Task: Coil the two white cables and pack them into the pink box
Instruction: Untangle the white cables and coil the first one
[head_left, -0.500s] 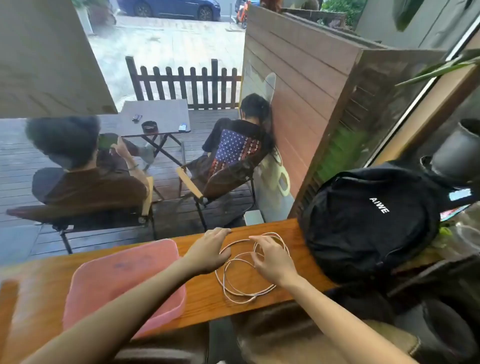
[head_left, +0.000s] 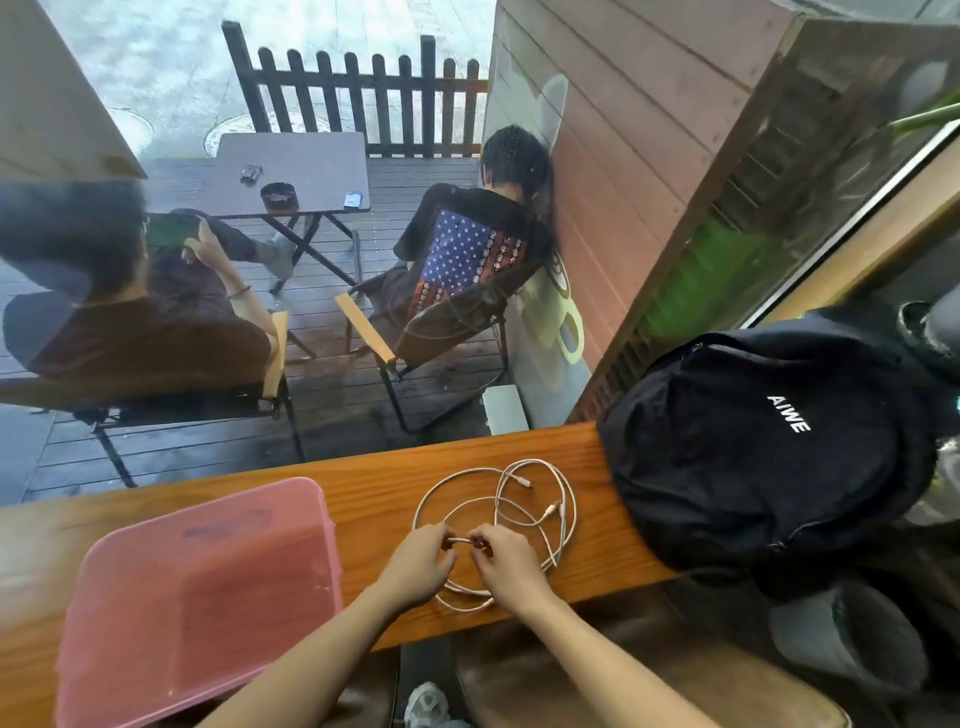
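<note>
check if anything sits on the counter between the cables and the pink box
Nothing visible does. The white cables lie loosely looped on the wooden counter, pinched by the left hand and right hand; bare wood separates them from the open pink box.

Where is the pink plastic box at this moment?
In the head view, the pink plastic box sits on the wooden counter at lower left, left of both hands and the white cables.

Hidden and cut-off parts
Both hands (head_left: 421, 564) cover stretches of the white cables (head_left: 519, 499); left of them, the pink box (head_left: 197, 587) runs past the bottom edge
</note>
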